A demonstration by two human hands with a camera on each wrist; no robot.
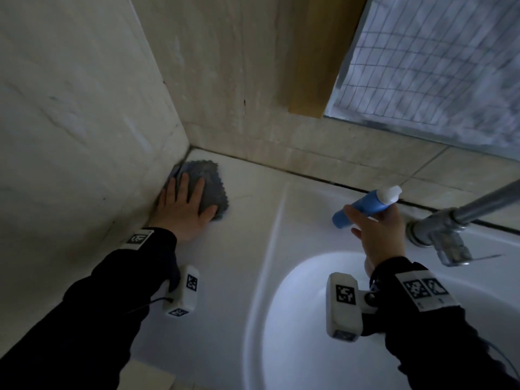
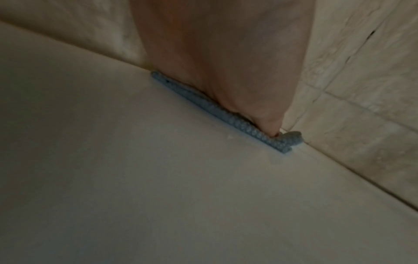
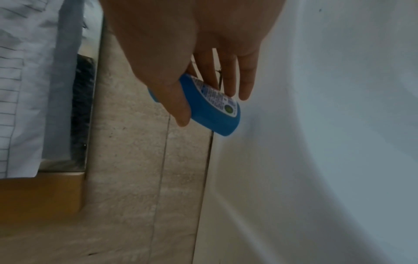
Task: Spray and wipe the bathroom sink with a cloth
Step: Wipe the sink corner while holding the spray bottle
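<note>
A grey cloth (image 1: 209,175) lies in the back left corner of the white sink (image 1: 239,263) deck, against the tiled walls. My left hand (image 1: 194,198) presses flat on it with straight fingers; in the left wrist view the cloth (image 2: 226,112) shows as a thin edge under the hand (image 2: 226,62). My right hand (image 1: 374,229) holds a blue spray bottle (image 1: 363,206) with a white cap, tilted, above the sink's back rim. In the right wrist view the thumb lies across the bottle (image 3: 217,114) and the fingers sit behind it.
A metal faucet (image 1: 439,235) with a pipe stands on the back rim just right of my right hand. The round basin (image 1: 309,319) lies below it. Beige tiled walls (image 1: 84,108) close in the left and back; a wooden-framed wire-glass window (image 1: 436,66) is above.
</note>
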